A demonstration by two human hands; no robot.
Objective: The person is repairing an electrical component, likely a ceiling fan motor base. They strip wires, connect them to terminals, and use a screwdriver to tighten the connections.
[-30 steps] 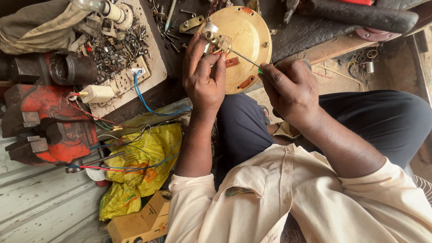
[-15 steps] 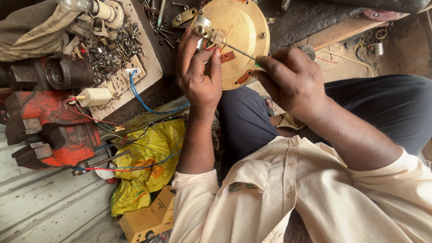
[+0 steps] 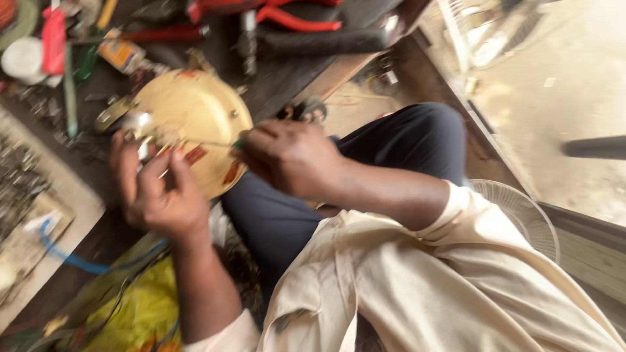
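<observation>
I count two hands of mine at work: my left hand [image 3: 160,195] and my right hand [image 3: 290,156]. Between them sits one round yellow metal cover [image 3: 195,124] and one thin screwdriver [image 3: 218,144]. Near the far edge of the surface lies one pair of red-handled pliers [image 3: 293,19]. One yellow bag [image 3: 134,313] and one blue wire [image 3: 72,257] lie by its near edge. One white fan guard [image 3: 521,215] stands beside me.

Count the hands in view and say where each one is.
2. The left hand grips a small metal part at the yellow disc; the right hand holds a thin tool against it.
</observation>
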